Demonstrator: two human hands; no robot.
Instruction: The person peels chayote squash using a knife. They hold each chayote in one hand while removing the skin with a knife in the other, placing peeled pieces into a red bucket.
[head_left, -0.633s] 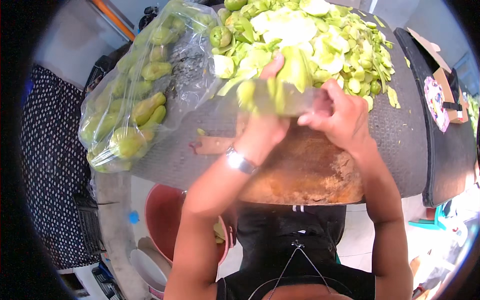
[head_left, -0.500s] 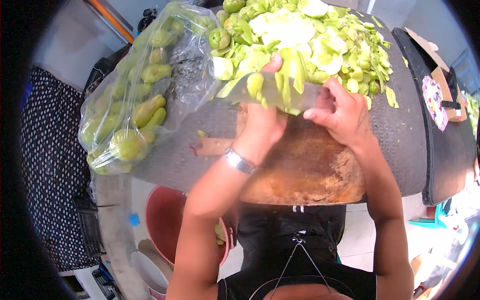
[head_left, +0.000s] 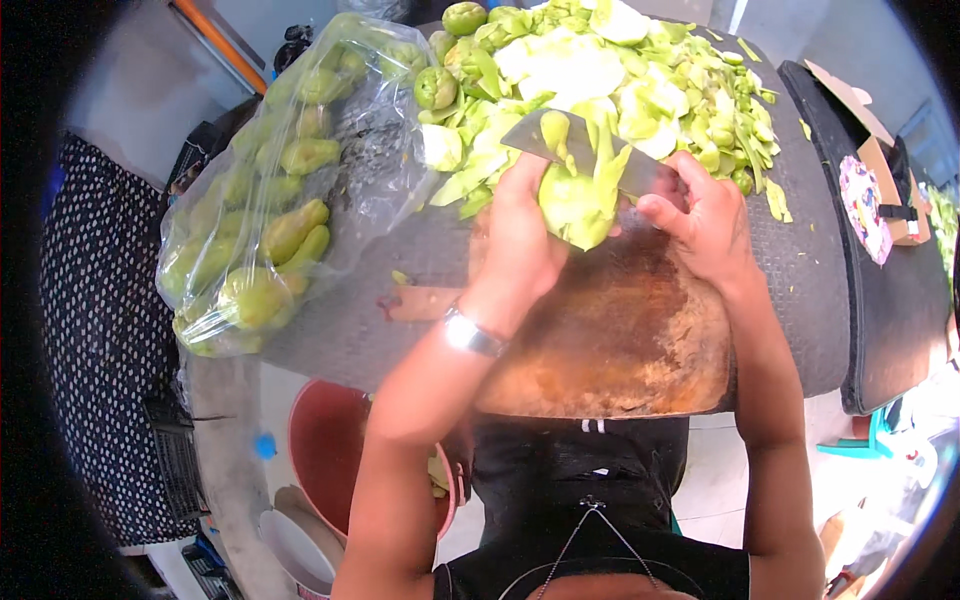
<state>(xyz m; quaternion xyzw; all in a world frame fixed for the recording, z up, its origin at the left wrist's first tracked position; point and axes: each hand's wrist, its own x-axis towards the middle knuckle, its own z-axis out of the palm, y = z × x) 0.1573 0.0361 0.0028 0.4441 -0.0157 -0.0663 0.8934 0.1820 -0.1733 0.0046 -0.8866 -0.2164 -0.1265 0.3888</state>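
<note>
My left hand [head_left: 520, 235] grips a pale green fruit [head_left: 575, 205] above the round wooden chopping block [head_left: 620, 340]. My right hand [head_left: 705, 220] holds a broad cleaver [head_left: 575, 140] whose blade lies across the top of the fruit, with strips of green peel hanging from it. A metal watch sits on my left wrist. Beyond the hands lies a large heap of cut green pieces and peels [head_left: 610, 70].
A clear plastic bag of whole green fruits [head_left: 280, 210] lies at the left on the dark mesh table [head_left: 800, 270]. A red bucket [head_left: 325, 450] stands on the floor below left. A cardboard box [head_left: 880, 170] sits at the right.
The fruit and both hands have drawn back from the heap toward me, and the cleaver blade now shows across the top of the fruit.
</note>
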